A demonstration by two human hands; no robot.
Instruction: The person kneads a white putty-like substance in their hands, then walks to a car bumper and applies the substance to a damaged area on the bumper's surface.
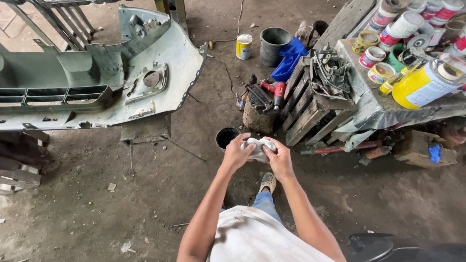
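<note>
Shirt: white shirt [252, 237] fills the bottom edge, closest to the lens, both bare forearms running up from it.
Rag: crumpled white rag [257, 147] sits mid-frame, held up over the dirt floor [97, 208], just in front of the black pot.
Left hand: left hand [236, 153] clamps the rag's left side, fingers [244, 139] curled over the top of it.
Right hand: right hand [279, 157] grips the right side, fingers [270, 145] wrapped into the cloth; the two hands almost meet.
Foot: pale clog [267, 182] and a blue jeans leg show right below the hands.
Pot: small black pot [226, 137] on the floor, just beside the left hand.
Stump: wood block [258, 119] beyond the rag, a red power tool [276, 92] lying on top.
Crate: slatted crate [310, 106] leans just right of the stump, grey plastic parts piled on it.
Bench: bench [378, 111] at right under a grey sheet, crowded with paint tins, and a big yellow can [422, 85] on its side.
Bucket: grey bucket [274, 46] farther back, blue cloth against it, a yellow-and-white tin [244, 46] to its left.
Bumper: grey-green car bumper [97, 73] on a stand, well to the left of the hands.
</note>
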